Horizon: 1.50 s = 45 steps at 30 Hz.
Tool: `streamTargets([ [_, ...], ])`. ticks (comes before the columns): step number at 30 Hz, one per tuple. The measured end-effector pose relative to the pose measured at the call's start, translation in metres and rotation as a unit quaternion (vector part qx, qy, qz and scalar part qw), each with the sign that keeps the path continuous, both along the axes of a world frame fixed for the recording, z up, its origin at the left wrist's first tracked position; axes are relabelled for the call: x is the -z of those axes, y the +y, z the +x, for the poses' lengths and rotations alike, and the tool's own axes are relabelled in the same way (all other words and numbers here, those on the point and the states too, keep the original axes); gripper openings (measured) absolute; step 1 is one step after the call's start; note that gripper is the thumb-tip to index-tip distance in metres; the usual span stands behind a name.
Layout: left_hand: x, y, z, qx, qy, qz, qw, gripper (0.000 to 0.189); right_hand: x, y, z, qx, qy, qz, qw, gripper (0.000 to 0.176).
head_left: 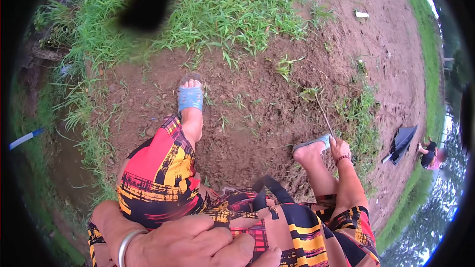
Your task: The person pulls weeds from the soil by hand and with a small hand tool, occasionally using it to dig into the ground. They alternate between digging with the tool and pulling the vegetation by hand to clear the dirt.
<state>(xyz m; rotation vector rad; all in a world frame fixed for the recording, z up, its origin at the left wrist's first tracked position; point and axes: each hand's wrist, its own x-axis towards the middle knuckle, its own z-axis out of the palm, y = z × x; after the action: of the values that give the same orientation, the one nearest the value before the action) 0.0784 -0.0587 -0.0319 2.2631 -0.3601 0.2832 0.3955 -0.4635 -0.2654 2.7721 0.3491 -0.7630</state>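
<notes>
My right hand (pixel 339 149), with a dark bead bracelet at its wrist, is wrapped round a thin dark stick (pixel 324 113). The stick's far end reaches a small tuft of grass (pixel 310 94) on the soil. Close to the camera, my left hand (pixel 193 242) lies over my patterned clothing (pixel 156 188), a pale metal bangle (pixel 124 249) at its wrist. Its fingers are curled, and whatever may be inside them is hidden. My blue sandals (pixel 190 98) stand apart on the brown soil (pixel 242 148).
Thick grass (pixel 222 5) grows ahead. A muddy ditch (pixel 69 163) runs along the left. At the right, a dark umbrella (pixel 403 143) lies on the dirt path (pixel 386 69), with another person (pixel 431 157) beyond it. A white scrap (pixel 361 14) lies farther up the path.
</notes>
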Motion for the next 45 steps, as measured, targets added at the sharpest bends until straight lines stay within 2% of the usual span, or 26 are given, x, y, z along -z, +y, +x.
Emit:
streamTargets([
  [2,0.0,-0.001,0.001,0.006,0.003,0.0,1.0,0.035,0.001,0.041,-0.013,-0.054,0.005,0.03,0.998,0.047],
  [3,0.0,-0.002,0.002,0.009,0.004,0.003,1.0,0.035,0.008,0.068,-0.019,-0.068,0.026,0.083,0.994,0.047],
  [4,-0.001,-0.003,0.003,0.012,0.005,0.006,1.0,0.036,0.005,0.11,-0.029,-0.051,0.065,0.061,0.995,0.047],
  [6,-0.003,-0.002,0.006,0.018,0.009,0.016,1.0,0.036,0.009,0.18,-0.045,-0.1,0.092,0.106,0.985,0.047],
  [8,-0.004,-0.001,0.009,0.023,0.014,0.025,0.999,0.037,0.024,0.215,-0.049,-0.123,0.116,0.145,0.975,0.048],
  [10,-0.002,0.0,0.01,0.025,0.02,0.028,0.999,0.038,0.035,0.216,-0.039,-0.126,0.104,0.114,0.98,0.048],
  [12,-0.001,0.003,0.009,0.022,0.025,0.031,0.999,0.039,0.042,0.156,-0.012,-0.058,0.087,0.091,0.99,0.049],
  [13,-0.001,0.005,0.008,0.02,0.027,0.034,0.999,0.039,0.034,0.12,0.0,-0.108,0.065,0.012,0.992,0.05],
  [14,0.0,0.007,0.008,0.019,0.028,0.036,0.999,0.039,0.01,0.077,0.01,-0.034,0.042,-0.016,0.998,0.052],
  [15,0.0,0.008,0.009,0.019,0.028,0.038,0.999,0.04,-0.017,0.049,0.018,-0.013,0.041,-0.089,0.995,0.053],
  [16,-0.002,0.007,0.008,0.021,0.029,0.037,0.999,0.04,-0.021,-0.002,0.034,-0.012,0.009,-0.102,0.995,0.052],
  [17,-0.004,0.005,0.007,0.026,0.03,0.036,0.999,0.041,-0.05,-0.018,0.035,0.023,-0.004,-0.073,0.997,0.05],
  [18,-0.006,0.003,0.007,0.032,0.03,0.036,0.998,0.041,-0.075,-0.023,0.036,0.023,-0.012,-0.11,0.994,0.049],
  [20,-0.011,0.0,0.006,0.046,0.024,0.041,0.998,0.042,-0.094,-0.059,0.048,0.001,-0.027,-0.135,0.99,0.049],
  [24,-0.022,-0.011,0.001,0.077,0.01,0.049,0.996,0.044,-0.13,-0.058,0.038,-0.022,-0.026,-0.133,0.991,0.047],
  [26,-0.039,-0.026,0.001,0.094,0.003,0.06,0.994,0.045,-0.134,-0.061,0.037,-0.009,-0.031,-0.08,0.996,0.046],
  [27,-0.038,-0.034,0.004,0.059,0.0,0.042,0.997,0.048,-0.137,-0.059,0.035,-0.001,-0.034,-0.076,0.997,0.046],
  [29,-0.047,-0.037,0.012,0.06,0.067,0.045,0.995,0.045,-0.141,-0.05,0.028,-0.012,-0.026,0.022,0.999,0.046],
  [30,-0.045,-0.04,0.015,0.053,0.081,0.052,0.994,0.044,-0.143,-0.04,0.024,-0.01,-0.029,0.029,0.999,0.046],
  [33,-0.044,-0.046,0.023,-0.007,0.08,0.125,0.989,0.041,-0.159,-0.019,0.004,-0.003,-0.002,0.101,0.995,0.047],
  [36,-0.031,-0.046,0.028,-0.045,0.039,0.129,0.99,0.037,-0.164,-0.009,-0.016,-0.011,-0.014,0.183,0.983,0.044],
  [37,-0.03,-0.046,0.029,-0.048,0.037,0.138,0.989,0.037,-0.167,-0.007,-0.022,0.019,-0.011,0.22,0.975,0.043],
  [39,-0.029,-0.046,0.028,-0.076,0.105,0.081,0.988,0.032,-0.181,-0.003,-0.037,0.086,0.008,0.291,0.953,0.043],
  [40,-0.028,-0.045,0.028,-0.076,0.1,0.084,0.988,0.032,-0.181,-0.006,-0.042,0.085,0.003,0.296,0.951,0.043],
  [43,-0.025,-0.042,0.032,-0.098,0.119,0.115,0.981,0.03,-0.171,-0.027,-0.041,0.044,-0.006,0.475,0.879,0.044],
  [45,-0.024,-0.043,0.037,-0.102,0.126,0.111,0.981,0.032,-0.183,-0.023,-0.053,0.107,0.01,0.543,0.833,0.042],
])
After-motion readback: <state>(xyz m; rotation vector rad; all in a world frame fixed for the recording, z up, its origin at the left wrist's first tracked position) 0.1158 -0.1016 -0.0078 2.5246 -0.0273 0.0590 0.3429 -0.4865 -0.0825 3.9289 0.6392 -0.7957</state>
